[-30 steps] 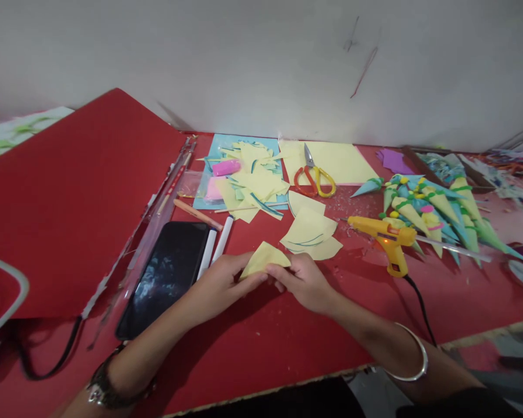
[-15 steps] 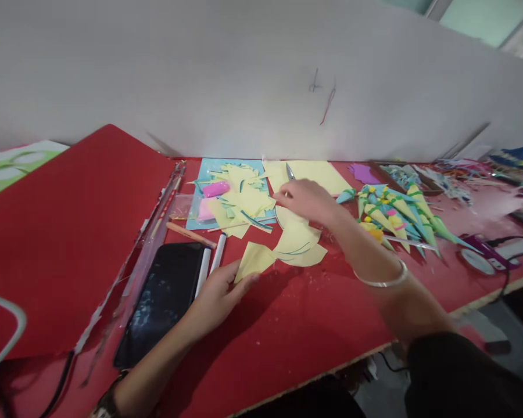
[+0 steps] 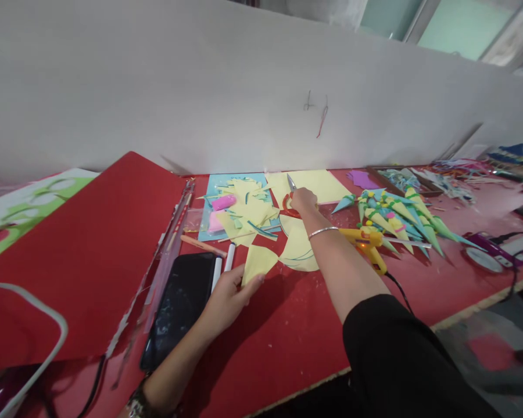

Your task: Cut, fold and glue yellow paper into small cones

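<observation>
A fan-shaped piece of plain pale-yellow paper, its outer edge curved, is pinched along its near left side in the left hand above a red table. Its right corner meets, in view, the edge of several cut pieces of the same yellow, which lie flat and overlapping, thin dark teal arcs running near their curved rims. Farther back, scissors with silvery blades and a red handle loop lie under the right hand, tips pointing away toward the wall over a yellow sheet; the fingers hide the rest of the handles.
</observation>
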{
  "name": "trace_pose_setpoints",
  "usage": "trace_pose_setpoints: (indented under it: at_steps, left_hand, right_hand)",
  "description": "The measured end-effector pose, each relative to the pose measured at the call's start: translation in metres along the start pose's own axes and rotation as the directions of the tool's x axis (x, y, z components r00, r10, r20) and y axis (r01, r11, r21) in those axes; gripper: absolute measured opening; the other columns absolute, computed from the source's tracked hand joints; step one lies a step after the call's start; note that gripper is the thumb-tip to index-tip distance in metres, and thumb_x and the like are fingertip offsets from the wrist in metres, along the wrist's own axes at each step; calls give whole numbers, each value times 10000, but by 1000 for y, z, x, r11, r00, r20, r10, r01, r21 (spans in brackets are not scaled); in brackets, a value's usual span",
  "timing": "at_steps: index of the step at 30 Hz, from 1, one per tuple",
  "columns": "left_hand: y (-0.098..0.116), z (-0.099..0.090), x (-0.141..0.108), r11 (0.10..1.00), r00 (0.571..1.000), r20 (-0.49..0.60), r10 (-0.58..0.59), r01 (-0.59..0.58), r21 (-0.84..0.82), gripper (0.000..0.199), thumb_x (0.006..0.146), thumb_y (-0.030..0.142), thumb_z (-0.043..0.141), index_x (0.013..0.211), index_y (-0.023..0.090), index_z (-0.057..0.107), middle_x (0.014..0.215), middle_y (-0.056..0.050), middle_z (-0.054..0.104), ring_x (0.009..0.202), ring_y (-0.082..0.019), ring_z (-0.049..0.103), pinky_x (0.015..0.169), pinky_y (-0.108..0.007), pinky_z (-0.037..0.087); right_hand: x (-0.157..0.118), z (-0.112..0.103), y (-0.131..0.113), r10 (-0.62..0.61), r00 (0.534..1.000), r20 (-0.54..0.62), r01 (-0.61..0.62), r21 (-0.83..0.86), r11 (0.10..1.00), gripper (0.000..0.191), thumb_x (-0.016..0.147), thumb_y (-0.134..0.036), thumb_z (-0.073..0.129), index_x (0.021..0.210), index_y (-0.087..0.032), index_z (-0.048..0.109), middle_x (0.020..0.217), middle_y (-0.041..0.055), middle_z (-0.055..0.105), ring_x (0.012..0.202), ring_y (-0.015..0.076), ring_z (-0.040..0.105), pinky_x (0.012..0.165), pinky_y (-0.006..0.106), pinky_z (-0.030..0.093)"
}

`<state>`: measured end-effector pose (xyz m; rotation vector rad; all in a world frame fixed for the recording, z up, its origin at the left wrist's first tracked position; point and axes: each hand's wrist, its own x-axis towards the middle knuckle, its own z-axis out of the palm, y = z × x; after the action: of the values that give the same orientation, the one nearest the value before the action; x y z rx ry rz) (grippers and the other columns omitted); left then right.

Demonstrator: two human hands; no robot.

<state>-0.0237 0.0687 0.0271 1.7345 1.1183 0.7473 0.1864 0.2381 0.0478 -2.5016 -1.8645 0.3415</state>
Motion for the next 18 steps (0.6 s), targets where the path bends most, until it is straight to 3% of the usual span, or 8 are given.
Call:
trace_pose_setpoints:
  at_steps: [5,10,13,16,18]
  left_hand:
    - [0,-1,-1,1000,1000,-29,5,-5,-4,311,779,402,465,565,193,378,458,71,358,423,-76,326,409,-199,249]
    - [-2,0,0,1000,1000,-28,1,-1,-13,307,784,401,455,572,188,392,472,75,330,428,-73,301,404,-193,238]
    - [-3,0,1,1000,1000,-19,-1,1,-22,283,769,396,480,594,179,430,510,70,319,459,-75,290,414,-190,238]
    - [-2,1,0,999,1000,-17,-9,8,-33,277,761,398,490,603,175,449,519,68,323,468,-75,286,415,-189,232]
    - [-1,0,-1,998,999,-24,-26,25,-50,301,770,415,473,587,180,429,493,73,315,445,-73,284,404,-189,227]
  right_hand:
    - [6,-7,4,114,992,53,-121,172,978,296,859,-299,523,1113,-147,522,1117,74,548,954,189,562,793,392,482]
    - [11,-35,0,49,999,13,-49,459,887,262,864,-318,512,1052,-138,539,1011,54,577,839,152,581,712,336,498]
    - [3,-63,-8,-52,997,-49,72,671,738,254,885,-358,445,886,-124,544,691,-3,535,538,75,496,479,205,428]
    - [-24,-88,-14,-184,974,-135,214,821,529,207,874,-319,416,774,-157,498,526,-64,374,409,43,325,380,160,307]
    - [-52,-95,-13,-312,926,-213,309,903,300,164,834,-311,434,760,-170,477,519,-76,324,408,42,269,369,160,273]
